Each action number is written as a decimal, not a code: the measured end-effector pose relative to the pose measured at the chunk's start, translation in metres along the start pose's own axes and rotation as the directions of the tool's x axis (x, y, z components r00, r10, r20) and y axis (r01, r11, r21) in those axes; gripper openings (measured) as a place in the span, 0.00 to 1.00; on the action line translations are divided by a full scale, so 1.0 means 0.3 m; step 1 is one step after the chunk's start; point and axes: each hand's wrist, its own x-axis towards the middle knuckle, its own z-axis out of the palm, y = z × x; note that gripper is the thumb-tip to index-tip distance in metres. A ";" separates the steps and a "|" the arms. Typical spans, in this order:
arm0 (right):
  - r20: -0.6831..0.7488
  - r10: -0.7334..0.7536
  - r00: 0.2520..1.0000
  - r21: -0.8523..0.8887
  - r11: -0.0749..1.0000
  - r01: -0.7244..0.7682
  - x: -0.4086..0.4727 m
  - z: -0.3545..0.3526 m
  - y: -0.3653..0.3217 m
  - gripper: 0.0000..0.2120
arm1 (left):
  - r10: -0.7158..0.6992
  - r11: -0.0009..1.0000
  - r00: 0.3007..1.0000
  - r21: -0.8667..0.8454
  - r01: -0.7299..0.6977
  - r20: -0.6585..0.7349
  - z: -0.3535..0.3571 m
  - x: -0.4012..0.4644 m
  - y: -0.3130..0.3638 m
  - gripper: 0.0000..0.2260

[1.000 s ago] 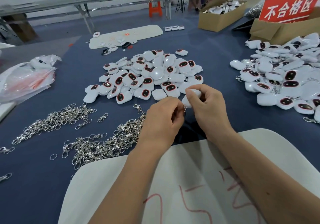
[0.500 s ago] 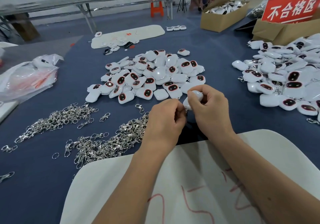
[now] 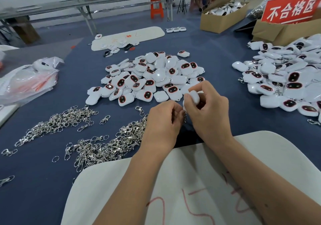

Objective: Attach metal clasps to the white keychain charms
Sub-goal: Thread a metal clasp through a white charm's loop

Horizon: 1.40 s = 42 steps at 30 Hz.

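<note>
My right hand (image 3: 209, 113) grips a white keychain charm (image 3: 194, 97) between thumb and fingers, just above the blue table. My left hand (image 3: 164, 123) is close beside it, fingers curled around a small metal clasp (image 3: 185, 114) that hangs at the charm's lower edge; most of the clasp is hidden. A heap of white charms with dark red-rimmed faces (image 3: 149, 78) lies beyond my hands. Loose silver clasps (image 3: 107, 143) are piled to the left of my left hand, with a second pile (image 3: 57, 120) further left.
A large pile of charms with clasps (image 3: 286, 78) lies at the right. A white board with red marks (image 3: 182, 190) sits under my forearms. A plastic bag (image 3: 26, 82) lies at the left. Cardboard boxes (image 3: 224, 17) and a red sign (image 3: 291, 9) stand at the back right.
Both hands stay together at the same spot. The right hand has turned the charm slightly, showing more of its white body above the fingers.
</note>
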 end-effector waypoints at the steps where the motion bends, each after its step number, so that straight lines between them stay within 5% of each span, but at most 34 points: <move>1: -0.007 0.021 1.000 0.022 1.000 -0.021 0.002 -0.003 0.002 0.08 | 0.020 1.000 1.000 -0.004 -0.020 -0.017 -0.001 -0.001 0.000 0.07; 12: 0.105 0.316 0.943 0.338 0.880 -0.333 0.027 -0.026 0.020 0.05 | 0.261 0.965 0.955 0.029 -0.260 -0.142 -0.002 0.002 -0.005 0.01; 17: 0.137 0.375 0.917 0.422 0.815 -0.396 0.030 -0.026 0.022 0.05 | 0.242 0.969 0.958 -0.019 -0.248 -0.153 -0.006 0.003 -0.003 0.09; 23: 0.167 0.363 0.917 0.423 0.813 -0.399 0.031 -0.028 0.020 0.06 | 0.251 0.967 0.945 0.018 -0.253 -0.208 -0.018 0.005 0.005 0.02; 33: 0.091 0.046 0.995 0.210 0.975 -0.065 0.004 -0.023 -0.007 0.04 | 0.142 0.989 0.979 0.055 -0.135 -0.146 -0.044 0.003 0.012 0.04; 38: 0.095 -0.187 0.978 -0.047 0.980 0.192 -0.015 -0.004 -0.012 0.07 | 0.108 0.967 0.987 0.243 -0.075 -0.123 -0.044 0.003 0.012 0.07; 42: 0.098 0.078 0.992 0.194 0.976 -0.096 -0.003 -0.005 -0.004 0.09 | -0.039 0.982 0.972 -0.189 -0.005 -0.232 -0.042 0.005 0.008 0.08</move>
